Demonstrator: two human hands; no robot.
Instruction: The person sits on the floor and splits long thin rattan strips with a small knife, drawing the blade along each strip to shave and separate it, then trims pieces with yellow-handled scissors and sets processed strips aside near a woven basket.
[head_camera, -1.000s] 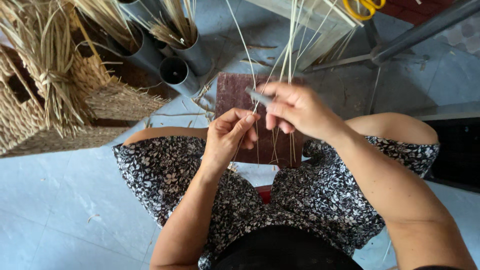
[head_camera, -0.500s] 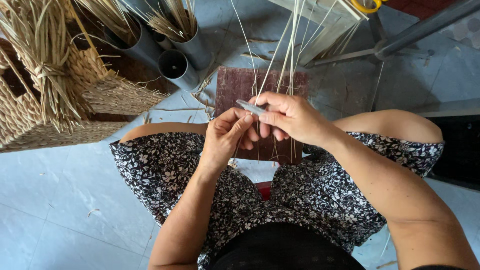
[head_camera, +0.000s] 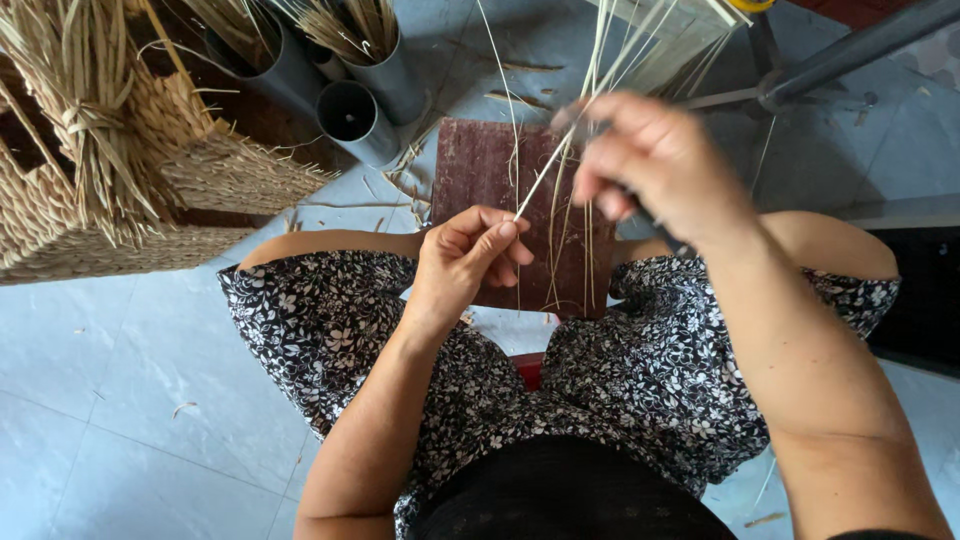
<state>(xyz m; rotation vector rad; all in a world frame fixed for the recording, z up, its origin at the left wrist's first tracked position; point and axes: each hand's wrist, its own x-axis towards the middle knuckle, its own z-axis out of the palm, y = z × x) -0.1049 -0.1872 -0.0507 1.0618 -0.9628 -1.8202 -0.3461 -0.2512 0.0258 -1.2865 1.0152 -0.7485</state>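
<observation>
A: Hands?

B: Left hand (head_camera: 465, 262) pinches a thin pale straw strand (head_camera: 545, 178) between thumb and forefinger, low over the lap. Right hand (head_camera: 655, 165) is raised and closed around a slim dark tool (head_camera: 655, 222); the handle end pokes out below the fist. The strand runs taut from the left fingertips up to the right fist.

A: Where's that relative to the board?

B: Directly above the dark reddish-brown board (head_camera: 490, 165). Flat, rectangular, matte, lying on the floor in front of the knees. More loose strands hang across it.

A: Room to move?

B: Left is crowded: woven straw basket (head_camera: 120, 215), coarse weave with frayed edges, plus a tied bundle of straw (head_camera: 85, 120) on top. Grey cylindrical tubes (head_camera: 355, 120) sit just beside the board's upper-left corner, smooth, some stuffed with straw. A dark metal bar (head_camera: 850, 50) cuts diagonally top right. Pale glossy tiled floor (head_camera: 120, 400) is open lower left.

A: Lap?

B: Floral black-and-white fabric (head_camera: 640, 370), soft, spread over both knees.
</observation>
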